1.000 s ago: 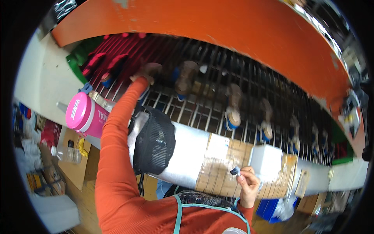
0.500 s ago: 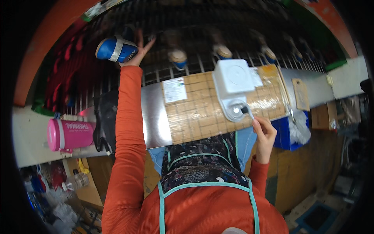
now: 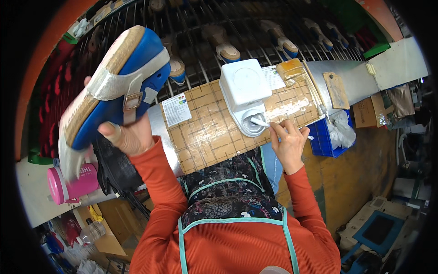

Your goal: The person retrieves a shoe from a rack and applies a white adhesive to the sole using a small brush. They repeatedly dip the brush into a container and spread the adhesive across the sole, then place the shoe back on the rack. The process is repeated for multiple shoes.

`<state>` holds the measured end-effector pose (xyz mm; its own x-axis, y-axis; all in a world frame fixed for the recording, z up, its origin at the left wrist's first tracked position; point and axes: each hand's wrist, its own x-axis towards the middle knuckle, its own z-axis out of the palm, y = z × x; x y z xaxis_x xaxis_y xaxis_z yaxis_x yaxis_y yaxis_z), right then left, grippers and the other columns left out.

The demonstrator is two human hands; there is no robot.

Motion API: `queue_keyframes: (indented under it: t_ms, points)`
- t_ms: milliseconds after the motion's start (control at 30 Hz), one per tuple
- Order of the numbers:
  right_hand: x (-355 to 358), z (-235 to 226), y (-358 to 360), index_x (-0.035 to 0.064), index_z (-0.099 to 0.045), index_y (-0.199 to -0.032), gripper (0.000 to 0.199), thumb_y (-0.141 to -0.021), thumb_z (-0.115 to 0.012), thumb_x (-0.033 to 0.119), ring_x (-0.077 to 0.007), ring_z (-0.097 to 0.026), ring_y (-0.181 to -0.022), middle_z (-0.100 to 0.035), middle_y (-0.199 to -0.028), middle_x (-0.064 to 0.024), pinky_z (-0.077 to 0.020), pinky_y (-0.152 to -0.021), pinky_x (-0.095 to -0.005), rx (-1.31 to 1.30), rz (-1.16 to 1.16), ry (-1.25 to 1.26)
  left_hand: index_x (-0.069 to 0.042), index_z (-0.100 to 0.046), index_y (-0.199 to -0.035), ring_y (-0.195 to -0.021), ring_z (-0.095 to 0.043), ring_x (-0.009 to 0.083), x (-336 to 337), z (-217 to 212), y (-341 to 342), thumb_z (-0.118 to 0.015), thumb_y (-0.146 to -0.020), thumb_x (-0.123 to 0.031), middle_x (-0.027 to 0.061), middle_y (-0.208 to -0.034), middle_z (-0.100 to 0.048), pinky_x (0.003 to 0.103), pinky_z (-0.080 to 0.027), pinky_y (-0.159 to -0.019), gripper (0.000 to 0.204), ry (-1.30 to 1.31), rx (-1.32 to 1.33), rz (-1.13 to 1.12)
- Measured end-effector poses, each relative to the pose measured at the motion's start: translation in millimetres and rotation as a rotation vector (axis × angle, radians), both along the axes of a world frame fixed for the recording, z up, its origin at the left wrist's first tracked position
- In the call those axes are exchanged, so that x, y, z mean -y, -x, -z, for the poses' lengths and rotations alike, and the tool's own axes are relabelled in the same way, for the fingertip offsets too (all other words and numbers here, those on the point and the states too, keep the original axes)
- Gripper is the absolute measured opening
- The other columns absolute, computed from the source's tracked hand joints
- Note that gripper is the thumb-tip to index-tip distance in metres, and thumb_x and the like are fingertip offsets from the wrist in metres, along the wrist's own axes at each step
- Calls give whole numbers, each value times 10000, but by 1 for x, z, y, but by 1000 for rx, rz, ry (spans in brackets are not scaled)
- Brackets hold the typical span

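- One sandal (image 3: 102, 112) gripped in the left hand (image 3: 135, 136)
- Right hand (image 3: 288, 140) pinching a white stick (image 3: 260, 122)
- I see cardboard (image 3: 203, 137) at centre, rack (image 3: 196, 64) at twelve o'clock, blue bin (image 3: 321, 140) at three

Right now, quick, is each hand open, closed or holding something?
Left hand: holding the blue-and-silver sandal, fingers mostly hidden.
Right hand: closed, holding a slim white tool.

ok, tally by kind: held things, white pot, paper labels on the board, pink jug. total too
Held sandal: 1
Held white stick: 1
White pot: 1
Paper labels: 2
Pink jug: 1
Total: 6
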<state>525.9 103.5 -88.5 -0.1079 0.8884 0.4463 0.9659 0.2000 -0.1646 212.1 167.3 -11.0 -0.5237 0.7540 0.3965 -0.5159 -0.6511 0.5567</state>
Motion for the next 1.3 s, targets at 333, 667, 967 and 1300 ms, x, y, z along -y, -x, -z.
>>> queue_keyframes:
  t_ms: [333,667,967,1300]
  points:
    - [-6,23,-39,49,-699,-853,165,-888,-667,208,-91,-477,-502,-603,-615,-13,-355,-492,-249,-990,53,667,-78,-201,-1464,-1128,-567,313,37,3,30,-554,-908,-531,209,-1384,-422,439,-511,-939,799,51,-1333,-1197]
    - [-8,-37,14,33,-717,-930,129,-808,-743,63,-101,-558,-675,-663,-779,-42,-414,-632,-221,-854,-237,76,-100,-632,-1145,-1182,-568,405,22,94,-41,-761,-767,-144,212,-1251,-606,460,-458,-998,402,-179,-1020,-594]
    - [2,-76,74,40,-748,-977,200,-778,-752,18,-120,-544,-756,-573,-903,-58,-445,-588,-214,-866,-374,-135,-155,-618,-1133,-1146,-581,433,26,64,-46,-758,-724,-94,162,-1247,-617,465,-545,-907,438,-278,-1138,-643]
    - [-27,-71,86,72,-757,-960,187,-774,-774,71,-104,-537,-723,-564,-944,-42,-389,-727,-265,-756,-260,-266,-161,-614,-1091,-1128,-586,443,34,60,-38,-759,-711,-68,159,-1217,-630,484,-547,-907,417,-284,-1187,-696]
